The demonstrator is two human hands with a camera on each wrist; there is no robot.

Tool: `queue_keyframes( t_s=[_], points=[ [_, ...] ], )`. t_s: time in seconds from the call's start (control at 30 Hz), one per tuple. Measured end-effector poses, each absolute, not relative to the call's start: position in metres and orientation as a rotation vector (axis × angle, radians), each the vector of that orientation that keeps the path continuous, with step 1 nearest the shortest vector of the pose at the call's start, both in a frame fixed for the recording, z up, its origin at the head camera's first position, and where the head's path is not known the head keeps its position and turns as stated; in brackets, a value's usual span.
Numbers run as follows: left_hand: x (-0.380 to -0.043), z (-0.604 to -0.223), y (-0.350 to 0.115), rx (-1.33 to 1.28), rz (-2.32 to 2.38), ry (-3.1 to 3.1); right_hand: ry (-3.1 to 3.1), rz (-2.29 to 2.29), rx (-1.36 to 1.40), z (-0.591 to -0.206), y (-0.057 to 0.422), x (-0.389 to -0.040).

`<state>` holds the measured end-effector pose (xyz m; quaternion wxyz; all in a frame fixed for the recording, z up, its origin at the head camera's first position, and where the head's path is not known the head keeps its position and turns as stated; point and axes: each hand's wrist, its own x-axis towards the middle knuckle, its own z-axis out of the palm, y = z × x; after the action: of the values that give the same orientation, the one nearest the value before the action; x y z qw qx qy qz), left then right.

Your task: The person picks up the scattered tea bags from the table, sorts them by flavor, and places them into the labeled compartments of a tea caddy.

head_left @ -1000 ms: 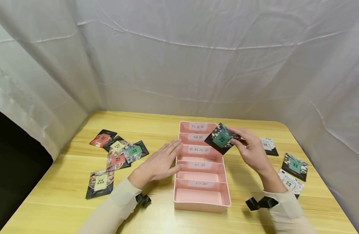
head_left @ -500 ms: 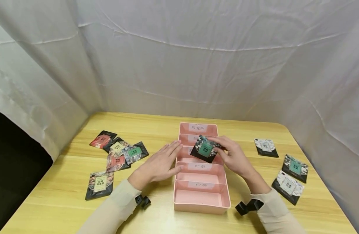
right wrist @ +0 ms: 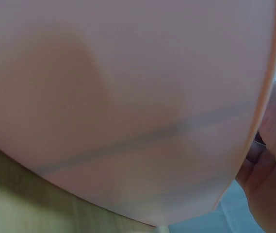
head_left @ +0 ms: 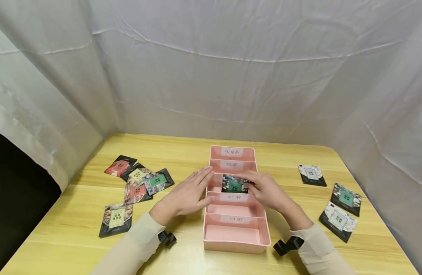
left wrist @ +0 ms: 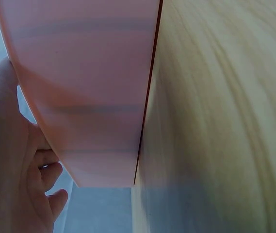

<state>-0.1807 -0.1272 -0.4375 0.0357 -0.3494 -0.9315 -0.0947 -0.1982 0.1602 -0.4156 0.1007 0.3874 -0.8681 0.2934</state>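
From afar, I'm pinching the green-labelled sachet [head_left: 233,184] with my right grip [head_left: 267,191] inside the pink box's [head_left: 236,246] middle compartment [head_left: 214,184], while my left grip [head_left: 187,194], fingers extended, is touching the box's left side.

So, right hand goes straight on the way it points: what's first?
Likely the pink rectangular plastic compartment box, at its left wall, met by the black floral, green-labelled sachet the right hand pinches; depth is unclear.

The right hand [head_left: 267,191] hides one edge of the dark packet [head_left: 233,184] — the head view cuts off both sleeves [head_left: 322,246].
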Motion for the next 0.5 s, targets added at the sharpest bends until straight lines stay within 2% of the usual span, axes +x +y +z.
queue_keyframes(
  t_s=[0.23, 0.5],
  points=[
    [-0.1807, -0.4395, -0.1271, -1.075, -0.291, -2.851, -2.6, 0.725, 1.157, -0.4181, 0.1594, -0.1977],
    [-0.1814, -0.4392, -0.1274, -1.066, -0.296, -2.867, -2.524, 0.785, 1.135, -0.4172, 0.165, -0.2014]
  ],
)
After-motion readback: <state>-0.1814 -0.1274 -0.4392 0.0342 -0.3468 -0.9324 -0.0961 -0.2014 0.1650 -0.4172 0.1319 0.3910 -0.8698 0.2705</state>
